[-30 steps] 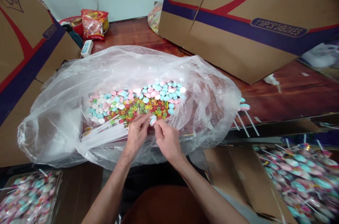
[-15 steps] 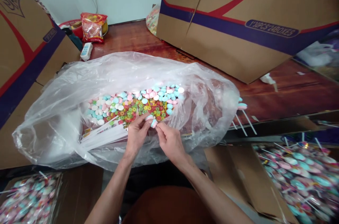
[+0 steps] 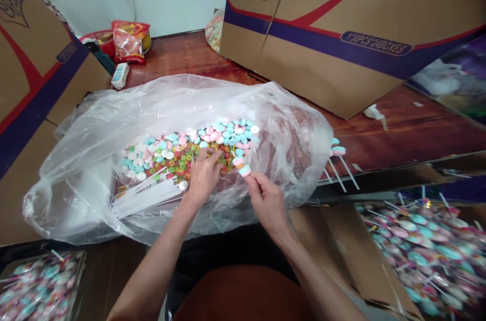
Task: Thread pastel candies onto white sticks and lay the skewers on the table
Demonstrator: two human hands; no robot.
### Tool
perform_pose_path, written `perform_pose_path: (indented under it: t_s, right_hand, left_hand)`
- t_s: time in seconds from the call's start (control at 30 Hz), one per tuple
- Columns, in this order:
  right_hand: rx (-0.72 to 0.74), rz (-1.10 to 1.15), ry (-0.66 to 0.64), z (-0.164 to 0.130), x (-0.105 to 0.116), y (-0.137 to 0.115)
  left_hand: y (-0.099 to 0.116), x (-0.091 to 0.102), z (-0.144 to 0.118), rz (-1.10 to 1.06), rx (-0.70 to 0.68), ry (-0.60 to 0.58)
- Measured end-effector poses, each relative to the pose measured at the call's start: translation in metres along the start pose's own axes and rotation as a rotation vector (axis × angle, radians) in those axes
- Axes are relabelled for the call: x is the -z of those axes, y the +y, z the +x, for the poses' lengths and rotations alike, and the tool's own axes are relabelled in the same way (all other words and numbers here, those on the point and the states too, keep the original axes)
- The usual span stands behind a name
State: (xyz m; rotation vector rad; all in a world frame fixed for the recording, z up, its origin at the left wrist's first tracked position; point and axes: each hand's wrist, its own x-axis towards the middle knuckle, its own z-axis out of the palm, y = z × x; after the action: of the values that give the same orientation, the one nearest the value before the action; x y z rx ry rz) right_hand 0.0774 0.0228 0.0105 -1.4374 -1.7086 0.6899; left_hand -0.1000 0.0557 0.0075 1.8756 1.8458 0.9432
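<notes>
Pastel discs, blue over pink with a small orange ring beneath, made up the candy skewer (image 3: 242, 166) that the right hand (image 3: 268, 203) held up by its lower end, fingertips pinched shut on the stick, just in front of the mouth of the clear plastic bag (image 3: 76, 179). Lifting it clear of the heap kept the stacked pieces upright and apart from the loose sweets. Nearest the person, on either side of the forearms, lay trays of wrapped lollipops (image 3: 425, 255), within easy reach.

Just beyond the right hand, the left hand (image 3: 203, 176) rested inside the bag with its fingers spread and curled down onto the loose candy (image 3: 182, 151); whether they had closed on a piece could not be told. A bundle of white sticks (image 3: 146, 194) lay beside that hand, at the near edge of the pile, handy for the fingers. The bag sat open toward the person, so both hands could get in. Two finished lollipops (image 3: 337, 151) lay just outside its right side on the wooden table (image 3: 398, 128). Farther back stood large cardboard boxes (image 3: 341, 22), and a red snack packet (image 3: 129, 40) by the wall.
</notes>
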Motion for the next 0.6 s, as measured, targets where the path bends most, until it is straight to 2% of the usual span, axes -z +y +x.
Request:
perform_pose_path:
  t_s: [0.07,0.17,0.33,0.5,0.6]
  right_hand:
    - [-0.003,0.016,0.001,-0.001,0.001,0.001]
    - [0.016,0.027,0.010,-0.002,-0.003,0.001]
    - [0.019,0.035,-0.002,-0.002,-0.003,0.000]
    - [0.027,0.025,-0.038,-0.004,-0.002,-0.002]
    - [0.031,0.031,-0.047,-0.004,-0.001,-0.003]
  left_hand:
    - [-0.001,-0.001,0.005,0.126,-0.027,-0.066]
    - [-0.003,-0.003,0.006,0.153,-0.049,-0.073]
    - [-0.005,-0.004,0.004,0.035,-0.014,-0.014]
    - [-0.013,-0.004,0.009,-0.176,0.054,0.075]
    - [-0.016,-0.002,0.008,-0.198,0.049,0.093]
